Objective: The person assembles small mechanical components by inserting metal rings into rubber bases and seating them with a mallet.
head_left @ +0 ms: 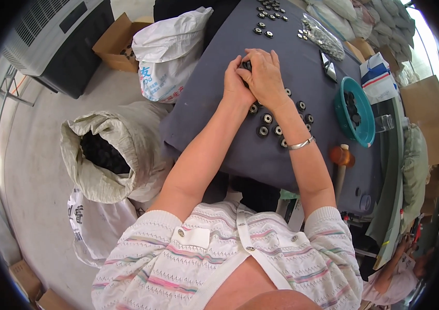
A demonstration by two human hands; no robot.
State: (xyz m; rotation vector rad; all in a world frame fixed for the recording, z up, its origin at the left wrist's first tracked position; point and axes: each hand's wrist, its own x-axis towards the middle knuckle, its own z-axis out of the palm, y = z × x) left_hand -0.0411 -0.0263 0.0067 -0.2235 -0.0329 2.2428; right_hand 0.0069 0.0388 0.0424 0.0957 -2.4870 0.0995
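Both bare forearms rise from the lower centre of the frame and converge at upper centre. Left hand (235,82) and right hand (264,77) pressed together, fingers curled inward, knuckles up. Right wrist bent slightly, left forearm straight.

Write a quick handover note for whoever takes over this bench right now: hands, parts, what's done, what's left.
Left hand and right hand: pressed together over a small black part on the grey table cover, both closed on it.
Parts: a cluster of round black-and-silver pieces lies just below the hands; a second group at the far edge. The teal bowl holds black pieces. A mallet lies at the right.
Done: apparently the laid-out pieces.
Left: the piece in hand; the open sack of black pieces on the floor.
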